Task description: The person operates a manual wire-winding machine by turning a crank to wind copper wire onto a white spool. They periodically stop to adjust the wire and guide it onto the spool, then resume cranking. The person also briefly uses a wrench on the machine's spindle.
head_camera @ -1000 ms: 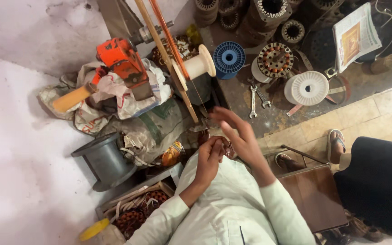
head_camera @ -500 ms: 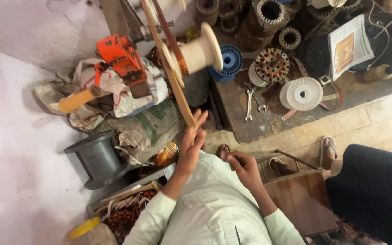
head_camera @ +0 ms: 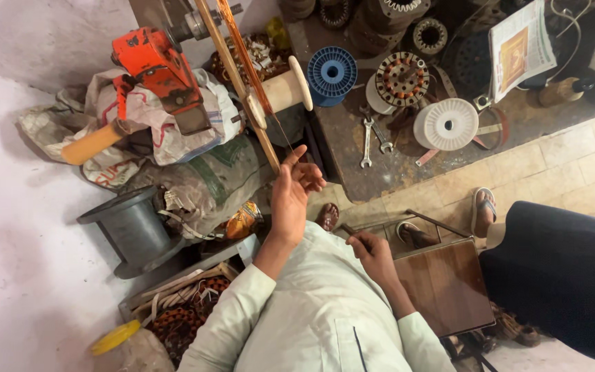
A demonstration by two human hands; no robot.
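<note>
Closest in, the right hand (head_camera: pixel 373 251) rests low by the lap, fingers curled, pinching something too small to make out. The left hand (head_camera: pixel 294 193) is raised, fingers loosely spread, fingertips at the thin copper wire (head_camera: pixel 280 131) running up to the cream spool (head_camera: pixel 280 93) beside a slanting wooden stick (head_camera: pixel 239 86). Left of it sit one grey reel (head_camera: pixel 132 227) and printed sacks (head_camera: pixel 194 176). Farther off: two spanners (head_camera: pixel 373 138), one white spool (head_camera: pixel 447 124), one blue spool (head_camera: pixel 332 70), and a white-and-orange printed sheet (head_camera: pixel 518 45).
</note>
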